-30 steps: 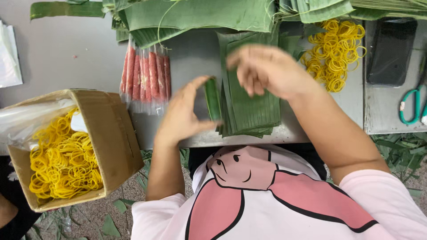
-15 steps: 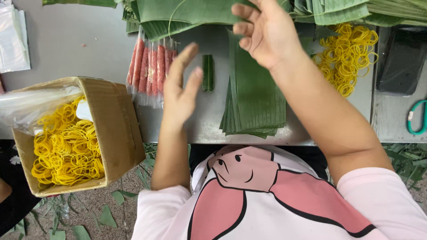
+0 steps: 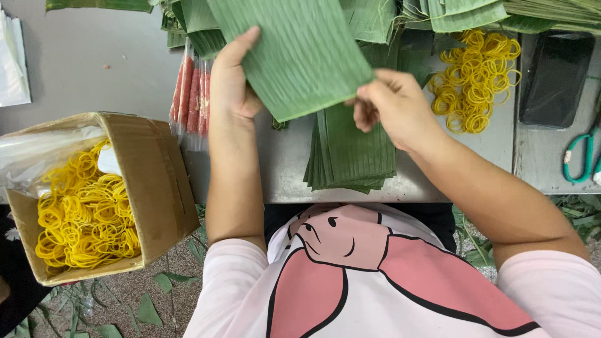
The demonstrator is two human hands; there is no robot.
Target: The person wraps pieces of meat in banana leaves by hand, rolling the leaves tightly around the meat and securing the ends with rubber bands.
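A cut green banana leaf piece [image 3: 300, 56] is held up over the grey table [image 3: 100, 69]. My left hand [image 3: 230, 81] grips its left edge. My right hand [image 3: 391, 109] pinches its lower right corner. Under the held leaf lies a neat stack of cut leaf pieces [image 3: 354, 156] near the table's front edge. A small folded strip of leaf sits partly hidden behind the held piece.
A cardboard box [image 3: 156, 181] full of yellow rubber bands stands at lower left. Packed red sausages [image 3: 191, 94] lie left of my left hand. Loose yellow rubber bands [image 3: 476, 81], a dark phone [image 3: 554, 78] and green-handled scissors [image 3: 579, 156] lie at right. Leaf piles [image 3: 463, 12] line the far edge.
Both hands have taken a leaf piece from the far pile and now hold it spread above the stack. My left hand rose from the table to the leaf's left edge.
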